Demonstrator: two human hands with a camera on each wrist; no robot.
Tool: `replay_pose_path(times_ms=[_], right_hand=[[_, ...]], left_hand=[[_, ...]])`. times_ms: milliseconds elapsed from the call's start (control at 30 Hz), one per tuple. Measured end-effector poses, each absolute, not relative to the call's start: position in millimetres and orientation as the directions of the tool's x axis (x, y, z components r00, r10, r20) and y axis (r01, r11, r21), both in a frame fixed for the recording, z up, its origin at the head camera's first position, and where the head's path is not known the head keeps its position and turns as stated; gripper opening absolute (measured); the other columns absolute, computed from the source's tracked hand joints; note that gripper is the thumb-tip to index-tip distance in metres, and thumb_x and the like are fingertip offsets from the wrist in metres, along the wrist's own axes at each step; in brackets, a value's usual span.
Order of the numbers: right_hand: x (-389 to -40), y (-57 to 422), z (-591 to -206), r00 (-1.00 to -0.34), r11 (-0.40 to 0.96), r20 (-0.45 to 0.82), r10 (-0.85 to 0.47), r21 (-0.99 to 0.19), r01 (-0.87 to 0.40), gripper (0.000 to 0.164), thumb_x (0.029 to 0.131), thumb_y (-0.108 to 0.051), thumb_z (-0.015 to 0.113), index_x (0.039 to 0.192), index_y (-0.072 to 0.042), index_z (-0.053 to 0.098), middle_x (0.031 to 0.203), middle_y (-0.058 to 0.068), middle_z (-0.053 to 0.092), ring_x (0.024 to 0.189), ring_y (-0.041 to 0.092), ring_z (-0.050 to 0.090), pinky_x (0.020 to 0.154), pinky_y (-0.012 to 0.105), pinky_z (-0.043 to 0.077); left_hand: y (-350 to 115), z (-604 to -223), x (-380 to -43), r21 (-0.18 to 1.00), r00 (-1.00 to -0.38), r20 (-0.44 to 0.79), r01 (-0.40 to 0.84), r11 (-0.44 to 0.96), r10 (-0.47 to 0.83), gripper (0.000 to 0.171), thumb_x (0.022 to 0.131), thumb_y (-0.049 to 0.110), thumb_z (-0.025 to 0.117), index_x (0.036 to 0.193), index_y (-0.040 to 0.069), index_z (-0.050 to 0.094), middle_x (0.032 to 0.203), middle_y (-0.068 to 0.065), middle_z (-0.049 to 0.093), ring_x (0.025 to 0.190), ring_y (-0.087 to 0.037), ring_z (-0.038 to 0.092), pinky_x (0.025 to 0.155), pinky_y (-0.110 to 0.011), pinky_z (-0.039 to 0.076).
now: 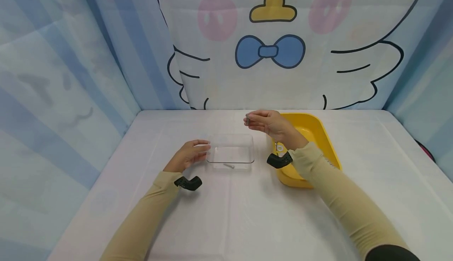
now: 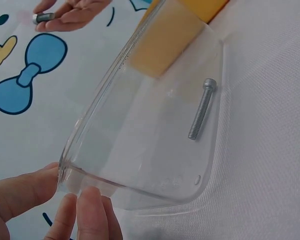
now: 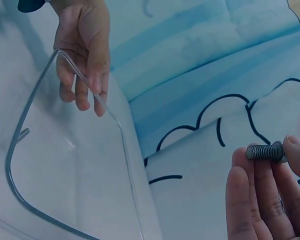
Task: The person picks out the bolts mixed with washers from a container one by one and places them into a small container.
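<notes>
My left hand [image 1: 190, 154] pinches the left rim of a clear plastic box [image 1: 230, 162] between thumb and fingers. Inside the box lies one long silver bolt [image 2: 202, 109] with a round head and a threaded shank. Past the box's far right corner, my right hand [image 1: 271, 125] is raised above the table. It pinches a shorter, thicker bolt [image 3: 265, 151], thumb on the head end and fingers beneath; the threaded end sticks out. In the head view that bolt is small and partly covered by the fingers.
A yellow tray [image 1: 323, 139] stands right of the box, partly under my right forearm. A small white ring-like item [image 1: 280, 147] shows in it beside the wrist camera. White cloth [image 1: 226, 214] covers the table, and a printed curtain [image 1: 269, 84] hangs along its back edge.
</notes>
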State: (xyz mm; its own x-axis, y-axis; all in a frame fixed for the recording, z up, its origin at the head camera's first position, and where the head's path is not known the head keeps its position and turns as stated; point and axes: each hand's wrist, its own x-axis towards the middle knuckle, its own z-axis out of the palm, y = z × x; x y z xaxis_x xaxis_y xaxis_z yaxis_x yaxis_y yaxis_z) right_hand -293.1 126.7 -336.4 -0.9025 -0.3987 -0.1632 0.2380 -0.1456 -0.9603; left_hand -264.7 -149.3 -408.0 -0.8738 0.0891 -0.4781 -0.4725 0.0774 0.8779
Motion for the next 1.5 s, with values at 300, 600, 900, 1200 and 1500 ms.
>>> replay_pose_path(times_ms=[300,600,900,1200,1500], right_hand=[[-292.5,110.8,-347.0,-0.880,-0.005,-0.243,-0.408,-0.963,0.268,0.042,0.092,-0.011,0.059,0.126,0.012,0.049,0.091,0.002,0.072,0.089,0.016,0.068,0.086,0.027,0.055],[-297.4,103.7,-357.7,-0.842,0.110,-0.360,-0.402,-0.932,0.346,0.043,0.093,-0.010,0.058,0.128,0.012,0.049,0.084,0.001,0.071,0.080,0.012,0.068,0.081,0.025,0.056],[-300.2,104.1,-365.2,-0.825,0.211,-0.432,-0.365,-0.901,0.379,0.040,0.091,-0.009,0.060,0.124,0.013,0.053,0.076,0.000,0.070,0.072,0.011,0.068,0.069,0.022,0.057],[-301.8,103.6,-365.5,-0.820,0.307,-0.455,-0.346,-0.881,0.360,0.038,0.090,-0.012,0.063,0.121,0.011,0.058,0.074,0.000,0.070,0.068,0.010,0.067,0.069,0.022,0.057],[-302.1,105.3,-367.0,-0.818,0.306,-0.451,-0.357,-0.884,0.353,0.038,0.091,-0.012,0.062,0.121,0.010,0.057,0.083,0.002,0.071,0.075,0.011,0.069,0.073,0.024,0.057]], left_hand=[[-148.9,-409.5,-265.8,0.877,-0.874,-0.479,-0.473,0.087,0.078,0.045,0.091,0.010,0.062,0.133,0.003,0.049,0.098,0.000,0.055,0.066,-0.003,0.055,0.062,-0.013,0.051],[-149.6,-409.8,-265.6,0.872,-0.870,-0.488,-0.484,0.070,0.075,0.045,0.090,0.009,0.063,0.132,0.003,0.050,0.097,0.000,0.054,0.066,-0.004,0.055,0.062,-0.013,0.051],[-148.7,-407.5,-264.9,0.872,-0.869,-0.489,-0.484,0.076,0.073,0.045,0.090,0.010,0.062,0.133,0.003,0.049,0.097,0.000,0.054,0.064,-0.003,0.055,0.062,-0.013,0.051],[-148.1,-407.1,-265.5,0.872,-0.870,-0.489,-0.483,0.079,0.071,0.045,0.090,0.010,0.062,0.133,0.002,0.049,0.098,-0.001,0.055,0.064,-0.003,0.054,0.062,-0.013,0.051],[-148.1,-407.4,-265.2,0.868,-0.868,-0.494,-0.488,0.086,0.060,0.044,0.090,0.010,0.063,0.132,0.003,0.050,0.099,-0.001,0.055,0.064,-0.003,0.055,0.063,-0.013,0.052]])
